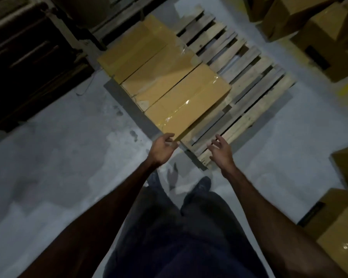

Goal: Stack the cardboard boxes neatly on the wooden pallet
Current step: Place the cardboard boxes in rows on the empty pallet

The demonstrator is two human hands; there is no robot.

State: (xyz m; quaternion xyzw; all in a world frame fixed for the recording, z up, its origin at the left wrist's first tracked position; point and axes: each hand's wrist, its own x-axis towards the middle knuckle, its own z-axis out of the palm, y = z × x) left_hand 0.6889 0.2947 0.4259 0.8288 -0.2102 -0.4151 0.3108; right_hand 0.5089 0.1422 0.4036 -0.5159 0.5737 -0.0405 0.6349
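Observation:
A wooden pallet [255,91] lies on the grey floor ahead of me. Three taped cardboard boxes sit side by side along its left side: the nearest box [189,103], the middle box [161,77] and the far box [137,49]. My left hand [163,149] hovers at the near corner of the nearest box, fingers curled and apart, with its fingertips at the box's edge. My right hand [221,151] is open over the pallet's near corner and holds nothing.
More cardboard boxes stand at the upper right [313,27] and at the right edge [338,217]. Dark wooden pallets or racks [28,57] fill the upper left. My legs and shoes [201,185] stand on the concrete floor just before the pallet.

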